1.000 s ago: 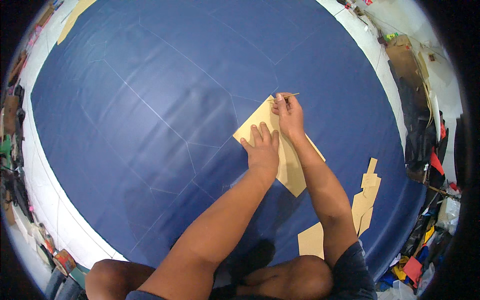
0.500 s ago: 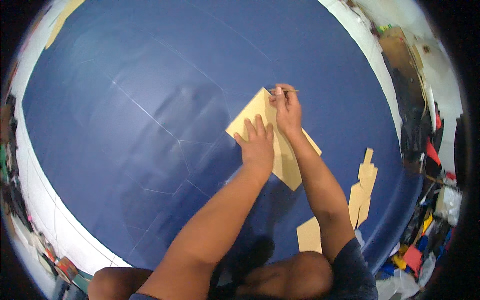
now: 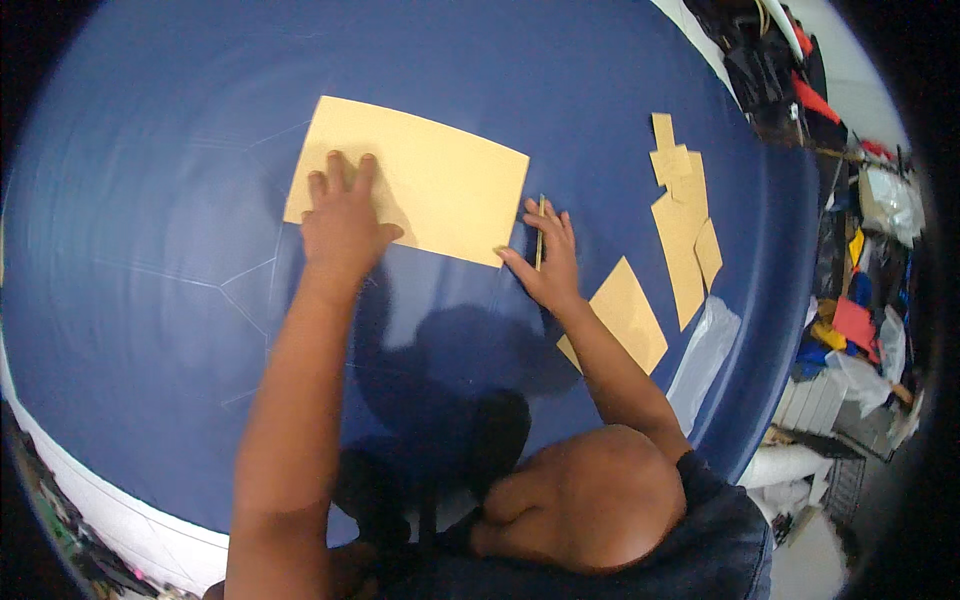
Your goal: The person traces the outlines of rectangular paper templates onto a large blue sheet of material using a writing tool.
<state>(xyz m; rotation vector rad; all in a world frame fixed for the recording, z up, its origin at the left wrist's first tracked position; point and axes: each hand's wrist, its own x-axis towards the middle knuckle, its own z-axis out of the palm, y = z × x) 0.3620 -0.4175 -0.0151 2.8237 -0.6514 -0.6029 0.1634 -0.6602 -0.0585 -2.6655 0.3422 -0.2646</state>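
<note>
A rectangular tan card template (image 3: 450, 190) lies on a large dark blue sheet (image 3: 130, 340) marked with thin pale lines. My left hand (image 3: 345, 230) rests flat on the card's left part, fingers spread. At the card's right end is my right hand (image 3: 552, 265), its thumb on the lower right corner. A slim pen (image 3: 541, 235) is held upright among the fingers of that hand. Its tip is too small to make out.
More tan card pieces lie to the right: a broad one (image 3: 632, 315) by my right forearm and several overlapping ones (image 3: 685, 230) farther off. Beside them is a clear plastic bag (image 3: 705, 350). The sheet's right side curves in a thick fold (image 3: 765, 310), with mixed clutter (image 3: 855, 325) beyond.
The card has turned and now lies farther left, lengthwise across my view. My right hand has come off the card's top to its right end, still with the pen. The view has shifted.
</note>
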